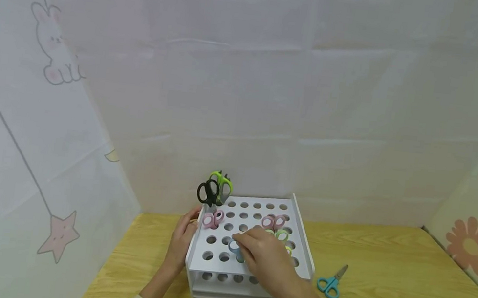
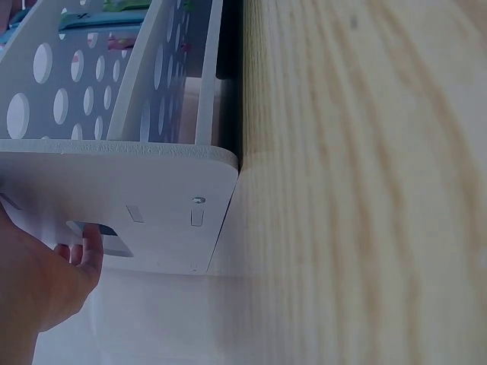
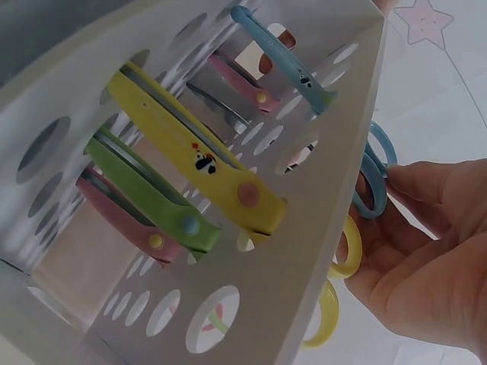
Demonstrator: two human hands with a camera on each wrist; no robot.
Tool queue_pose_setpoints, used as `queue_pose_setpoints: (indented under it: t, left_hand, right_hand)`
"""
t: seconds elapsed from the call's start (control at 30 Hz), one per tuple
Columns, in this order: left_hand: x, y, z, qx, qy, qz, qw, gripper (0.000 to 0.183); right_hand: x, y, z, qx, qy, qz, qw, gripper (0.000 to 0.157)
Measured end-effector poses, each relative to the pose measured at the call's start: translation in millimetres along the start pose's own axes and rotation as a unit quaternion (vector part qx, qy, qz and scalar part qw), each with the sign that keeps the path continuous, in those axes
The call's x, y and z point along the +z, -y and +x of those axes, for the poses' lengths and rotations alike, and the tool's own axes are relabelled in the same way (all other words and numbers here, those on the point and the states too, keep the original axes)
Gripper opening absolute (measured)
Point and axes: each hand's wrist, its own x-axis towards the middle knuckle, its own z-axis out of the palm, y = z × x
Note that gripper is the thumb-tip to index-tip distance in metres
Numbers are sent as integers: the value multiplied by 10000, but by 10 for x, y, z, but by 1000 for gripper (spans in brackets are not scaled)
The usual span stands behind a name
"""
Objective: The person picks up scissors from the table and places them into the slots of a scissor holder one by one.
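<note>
At the white holed rack point(image 1: 213, 266), my right hand point(image 1: 272, 261) pinches the handle of light-blue scissors point(image 1: 234, 248). The right wrist view shows their blue-covered blade point(image 3: 281, 61) passing down through a hole, handles above the top board. Beside that hand stand yellow scissors point(image 3: 202, 152) and green scissors point(image 3: 148, 190), with pink scissors point(image 1: 272, 221) behind. My left hand point(image 1: 182, 241) holds the rack's left side panel point(image 2: 167, 194), fingers curled at its cut-out slot point(image 2: 114, 245). Close to it are other pink scissors point(image 1: 213, 220), black scissors point(image 1: 209, 192) and lime-green scissors point(image 1: 222, 184).
Turquoise scissors point(image 1: 331, 283) lie on the wooden table point(image 1: 387, 284), right of the rack, blades pointing away. A pale cloth wall point(image 1: 245, 95) rises behind the rack, and printed cloth point(image 1: 66, 149) stands on the left.
</note>
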Motion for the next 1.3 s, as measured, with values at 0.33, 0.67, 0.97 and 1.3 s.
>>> queue_pose_setpoints:
  t: [0.33,0.67,0.97,1.3]
  left_hand:
    - [2,2,-1,-27,20,-13,10000,43]
    - [-3,-20,-13,-61,44,75,9999,43]
    - [-4,-5,-5,-29,71,85,9999,44]
    - [-15,8,4,-28,17,38,10000,43]
  right_hand:
    - [43,-26,-45,-206,106,-68,9997,19]
    - [29,-37,-35,-179,218,-145,9995,17]
    - [-54,-66,-7,-92,562,-12,9984,19]
    - [-377,-274,45,-649,-262,820,9942,31]
